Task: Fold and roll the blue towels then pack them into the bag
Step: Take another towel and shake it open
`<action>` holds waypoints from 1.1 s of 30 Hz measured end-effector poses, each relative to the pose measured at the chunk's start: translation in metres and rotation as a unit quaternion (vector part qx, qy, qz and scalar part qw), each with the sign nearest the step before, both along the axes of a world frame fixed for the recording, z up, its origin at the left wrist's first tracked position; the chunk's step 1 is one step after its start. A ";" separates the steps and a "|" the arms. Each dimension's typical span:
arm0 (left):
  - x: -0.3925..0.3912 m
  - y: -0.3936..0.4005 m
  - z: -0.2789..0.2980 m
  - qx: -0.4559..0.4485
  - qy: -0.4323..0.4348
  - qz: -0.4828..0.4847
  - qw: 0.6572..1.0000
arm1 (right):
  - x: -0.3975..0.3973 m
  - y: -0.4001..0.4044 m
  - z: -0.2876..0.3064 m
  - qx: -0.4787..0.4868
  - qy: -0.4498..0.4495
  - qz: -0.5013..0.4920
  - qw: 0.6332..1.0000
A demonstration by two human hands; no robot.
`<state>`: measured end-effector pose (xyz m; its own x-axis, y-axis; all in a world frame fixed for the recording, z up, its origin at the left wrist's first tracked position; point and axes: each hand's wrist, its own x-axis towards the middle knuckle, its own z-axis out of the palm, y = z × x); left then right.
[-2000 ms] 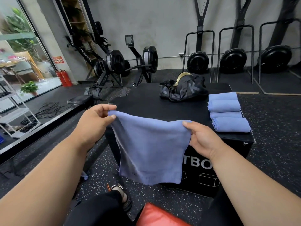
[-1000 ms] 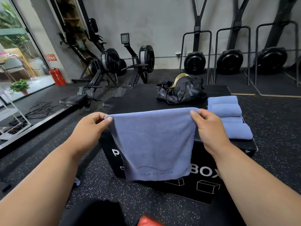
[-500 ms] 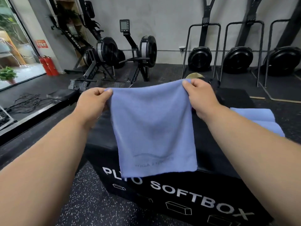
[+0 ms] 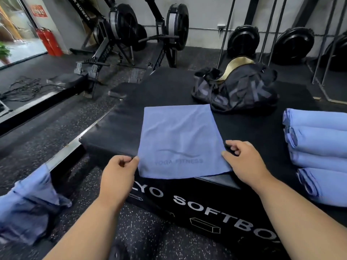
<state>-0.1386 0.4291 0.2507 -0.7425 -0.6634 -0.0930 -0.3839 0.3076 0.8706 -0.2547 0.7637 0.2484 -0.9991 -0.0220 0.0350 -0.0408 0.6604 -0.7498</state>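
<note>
The blue towel (image 4: pixel 180 141) lies flat on the black soft box (image 4: pixel 120 126) in the middle of the frame, soft, light and floppy, so keep your left hand (image 4: pixel 118 173) and right hand (image 4: pixel 242 158) pinching its near corners as you fold.

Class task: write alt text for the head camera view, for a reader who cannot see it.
A folded blue towel lies flat on a black soft box, its near corners pinched by the left hand and right hand. Rolled blue towels sit to the right; a dark bag lies behind.
</note>
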 end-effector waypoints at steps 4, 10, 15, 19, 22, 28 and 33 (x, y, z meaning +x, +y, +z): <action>0.017 0.000 -0.031 0.068 -0.040 -0.059 0.995 | 0.034 0.008 -0.001 0.031 -0.017 -0.028 0.999; 0.010 0.014 -0.036 0.123 0.017 -0.090 0.988 | 0.049 0.003 0.005 0.064 -0.003 -0.048 0.997; 0.006 0.009 -0.040 0.118 0.005 -0.068 0.991 | 0.045 0.006 0.008 -0.030 -0.049 -0.059 0.997; -0.002 0.002 -0.042 0.101 0.019 -0.069 0.992 | 0.038 0.002 0.015 -0.139 -0.034 -0.073 0.987; -0.009 -0.006 -0.032 0.132 0.075 -0.060 0.987 | 0.031 -0.001 0.020 -0.175 -0.030 -0.055 0.983; -0.010 -0.002 -0.033 0.191 0.085 -0.096 0.973 | 0.030 0.004 0.012 -0.057 -0.031 -0.004 0.998; -0.010 -0.010 -0.038 0.227 0.070 -0.093 0.967 | 0.032 0.009 0.013 -0.041 -0.016 -0.003 0.999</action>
